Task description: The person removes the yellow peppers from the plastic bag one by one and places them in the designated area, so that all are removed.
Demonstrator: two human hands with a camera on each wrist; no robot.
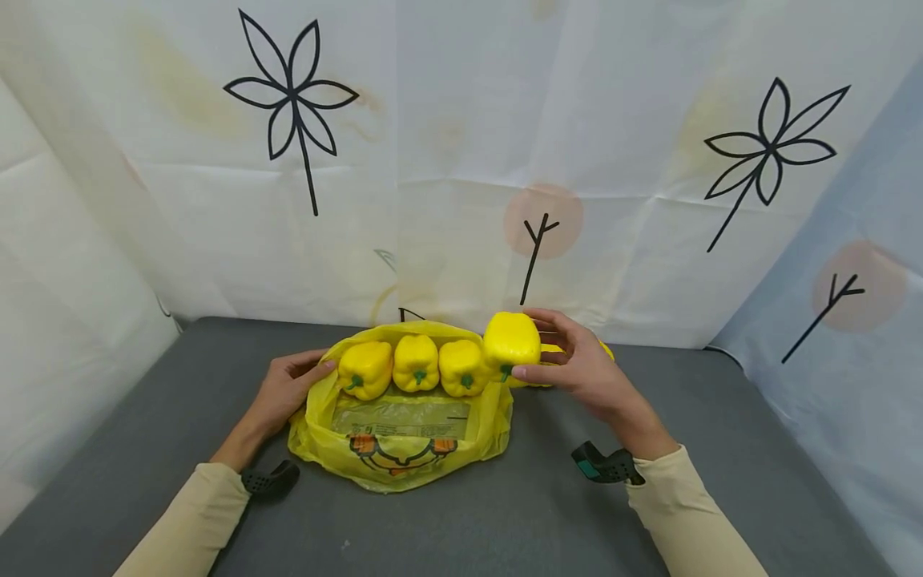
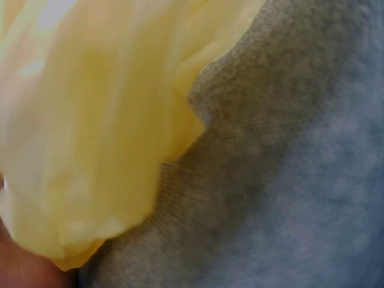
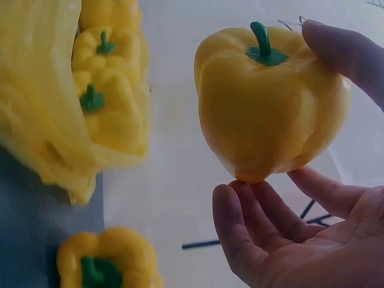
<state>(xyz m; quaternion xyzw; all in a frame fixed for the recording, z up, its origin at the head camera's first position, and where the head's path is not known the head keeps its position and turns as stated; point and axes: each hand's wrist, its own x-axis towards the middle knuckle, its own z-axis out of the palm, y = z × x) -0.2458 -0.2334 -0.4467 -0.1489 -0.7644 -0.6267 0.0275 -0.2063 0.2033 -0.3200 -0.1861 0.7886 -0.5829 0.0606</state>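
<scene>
A yellow plastic bag (image 1: 404, 469) stands with its mouth open, an orange and black print on its near side. Three yellow bell peppers (image 1: 416, 363) with green stems sit in a row along its far inner side. At the bag's left rim my left hand (image 1: 284, 393) pinches the plastic, thumb on top; in the left wrist view the draped bag (image 2: 90, 138) hides most of that hand. My right hand (image 1: 587, 369) holds another bell pepper (image 3: 270, 108) between thumb and fingers, raised beside the bag's right rim.
More yellow, partly hidden by the right hand, shows behind it; in the right wrist view a bell pepper (image 3: 141, 255) is there near the bag. The grey table (image 1: 461, 533) meets white patterned fabric (image 1: 447, 240) at its back edge.
</scene>
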